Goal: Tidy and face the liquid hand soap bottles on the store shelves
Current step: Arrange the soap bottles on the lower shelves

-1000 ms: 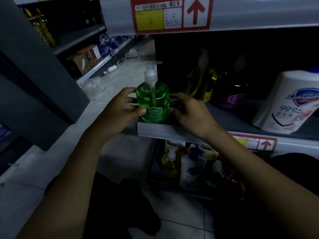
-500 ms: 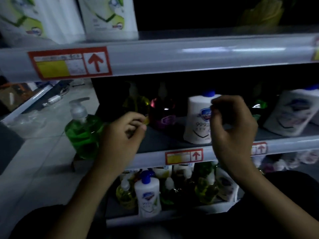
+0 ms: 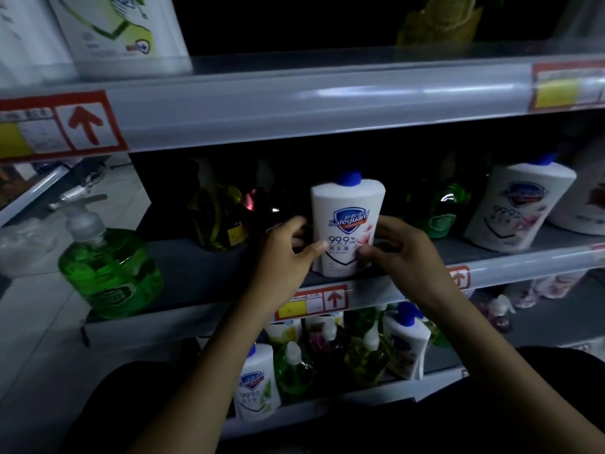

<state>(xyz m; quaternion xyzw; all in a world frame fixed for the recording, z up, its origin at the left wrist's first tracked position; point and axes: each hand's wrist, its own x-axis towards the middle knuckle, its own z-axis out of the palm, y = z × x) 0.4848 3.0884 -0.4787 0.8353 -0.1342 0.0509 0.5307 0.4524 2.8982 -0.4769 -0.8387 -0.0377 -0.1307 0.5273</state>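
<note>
A white Safeguard soap bottle (image 3: 347, 221) with a blue cap stands upright near the front of the middle shelf (image 3: 196, 273), label facing me. My left hand (image 3: 284, 253) grips its lower left side and my right hand (image 3: 397, 253) grips its lower right side. A green pump bottle (image 3: 109, 267) stands at the shelf's left end. Further back in the dark are a yellow bottle (image 3: 217, 217), a dark red bottle (image 3: 265, 204) and a green bottle (image 3: 440, 208). Another white Safeguard bottle (image 3: 519, 204) leans at the right.
The upper shelf (image 3: 294, 103) carries large white refill packs (image 3: 121, 31) and red price tags with arrows. The lower shelf holds several mixed soap bottles (image 3: 330, 355), crowded together. Tiled floor (image 3: 36, 339) and another shelf unit lie to the left.
Both hands let go of the green pump bottle at the left end, moved right along the shelf and closed on the white Safeguard bottle. The view shifted right and up.
</note>
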